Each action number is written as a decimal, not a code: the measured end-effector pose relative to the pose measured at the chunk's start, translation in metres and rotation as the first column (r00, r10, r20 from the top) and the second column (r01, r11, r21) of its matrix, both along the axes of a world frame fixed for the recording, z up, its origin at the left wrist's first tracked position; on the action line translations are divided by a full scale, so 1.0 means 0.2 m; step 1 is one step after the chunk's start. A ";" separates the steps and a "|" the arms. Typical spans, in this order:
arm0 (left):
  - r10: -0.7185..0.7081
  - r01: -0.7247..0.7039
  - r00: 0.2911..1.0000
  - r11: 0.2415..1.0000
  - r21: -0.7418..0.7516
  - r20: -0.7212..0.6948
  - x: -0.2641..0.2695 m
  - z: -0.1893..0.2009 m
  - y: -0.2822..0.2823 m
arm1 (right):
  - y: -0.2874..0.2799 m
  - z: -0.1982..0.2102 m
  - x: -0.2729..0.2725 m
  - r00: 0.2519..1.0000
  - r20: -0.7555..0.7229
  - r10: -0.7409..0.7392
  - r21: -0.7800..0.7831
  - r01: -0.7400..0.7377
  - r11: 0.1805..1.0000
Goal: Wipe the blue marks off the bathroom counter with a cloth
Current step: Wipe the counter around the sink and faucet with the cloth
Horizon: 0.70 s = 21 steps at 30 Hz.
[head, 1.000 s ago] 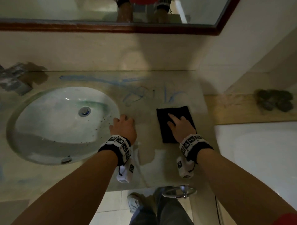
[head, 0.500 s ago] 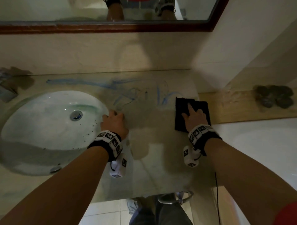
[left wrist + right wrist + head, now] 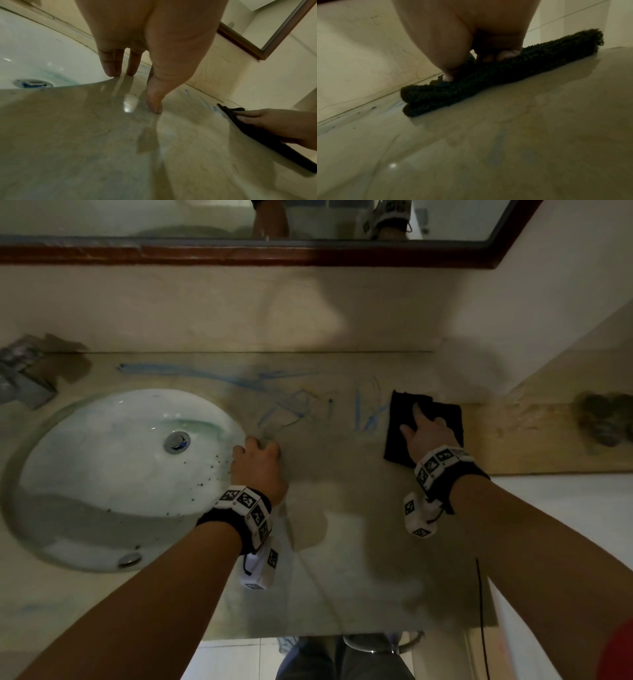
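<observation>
Beige stone desk (image 3: 342,542) fills the view, glossy and wet. Nearest, the left hand (image 3: 260,467) props on it with fingers (image 3: 109,63) straight, tips touching the stone at the sink (image 3: 102,474) rim, holding nothing. Well apart to its right, the right hand (image 3: 428,436) presses flat, fingers extended, on a folded black cloth (image 3: 397,426). Blue marks (image 3: 294,405) lie just left of the cloth and beyond the left fingertips, running along the back wall under a wood-framed mirror (image 3: 239,254).
</observation>
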State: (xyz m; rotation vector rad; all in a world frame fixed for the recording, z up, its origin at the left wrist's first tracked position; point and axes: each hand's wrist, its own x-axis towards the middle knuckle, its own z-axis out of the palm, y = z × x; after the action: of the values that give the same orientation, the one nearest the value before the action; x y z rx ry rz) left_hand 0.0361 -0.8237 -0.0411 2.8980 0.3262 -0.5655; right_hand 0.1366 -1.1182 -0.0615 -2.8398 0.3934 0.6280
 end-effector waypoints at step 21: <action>0.011 -0.010 0.997 1.000 -0.018 0.071 -0.02 0.00 0.01 | 0.98 -0.02 -0.12 0.816 0.061 0.575 0.019 -0.577 0.816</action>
State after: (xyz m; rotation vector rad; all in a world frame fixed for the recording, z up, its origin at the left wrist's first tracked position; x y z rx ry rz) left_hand 0.0326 -0.8223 -0.0419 2.8897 0.3251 -0.4604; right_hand 0.1118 -0.9216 -0.0652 -2.9175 -0.5182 0.6411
